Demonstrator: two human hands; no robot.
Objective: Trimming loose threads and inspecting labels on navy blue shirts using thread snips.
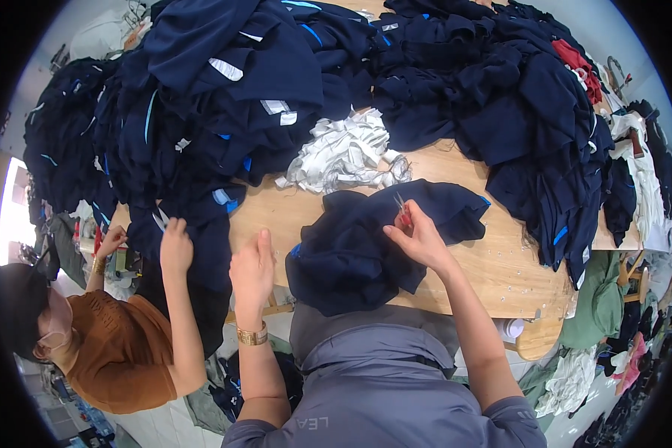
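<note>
My right hand (pixel 424 240) is closed around small red-handled scissors (pixel 405 214), their metal tips pointing away from me. It is over a crumpled navy garment (pixel 351 243) with blue bits at its edges, which lies along the near edge of the table. My left hand (pixel 252 270) hovers to the left of that garment, apart from it. The fingers there are partly stretched out, some of them hidden behind the hand, and nothing shows in them. A gold-toned band circles my left wrist.
A heap of white labels or strips (pixel 340 153) lies beyond the garment on the wooden table (pixel 500 276). Large piles of navy garments (pixel 224 45) rise at the far left and right (pixel 515 97). To my left a co-worker (pixel 123 351) in a brown top holds scissors.
</note>
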